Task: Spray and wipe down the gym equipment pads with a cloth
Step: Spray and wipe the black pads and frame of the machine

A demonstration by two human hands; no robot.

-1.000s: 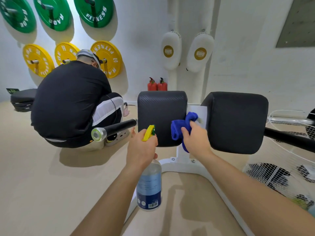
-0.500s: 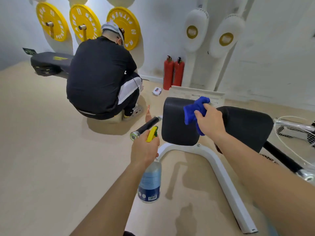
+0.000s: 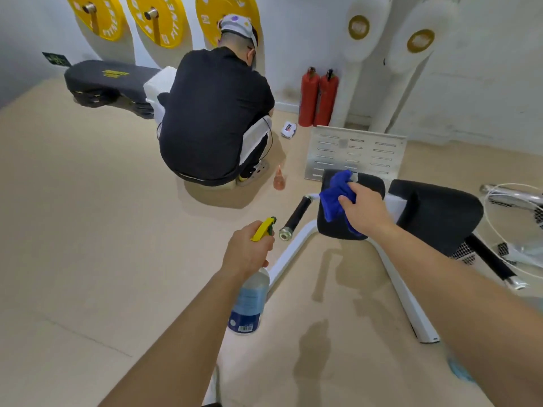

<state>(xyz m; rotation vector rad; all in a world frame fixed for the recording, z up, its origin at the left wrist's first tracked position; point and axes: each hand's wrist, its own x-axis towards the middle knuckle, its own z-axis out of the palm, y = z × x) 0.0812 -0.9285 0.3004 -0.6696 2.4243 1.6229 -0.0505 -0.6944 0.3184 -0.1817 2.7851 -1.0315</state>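
Observation:
Two black pads sit on a white machine frame [image 3: 296, 254]. My right hand [image 3: 364, 211] grips a blue cloth [image 3: 335, 195] and presses it onto the top of the left pad [image 3: 370, 183]. The right pad [image 3: 437, 212] lies beside it, untouched. My left hand [image 3: 248, 251] holds a spray bottle [image 3: 249, 304] by its neck, its yellow trigger head [image 3: 263, 229] pointing toward a black handle bar [image 3: 295, 217]. The bottle hangs lower left of the pads.
A person in black [image 3: 214, 118] crouches on the beige floor, back to me. Two red fire extinguishers [image 3: 317, 96] and a metal foot plate [image 3: 355, 152] stand by the wall. Yellow weight plates [image 3: 160, 20] hang above. A white fan cage [image 3: 517, 224] lies at right. A black bench [image 3: 108, 80] lies at back left.
My view has risen and tilted down over the machine. My right hand has slid the cloth from the left pad's front face up onto its top. The bottle stays in my left hand.

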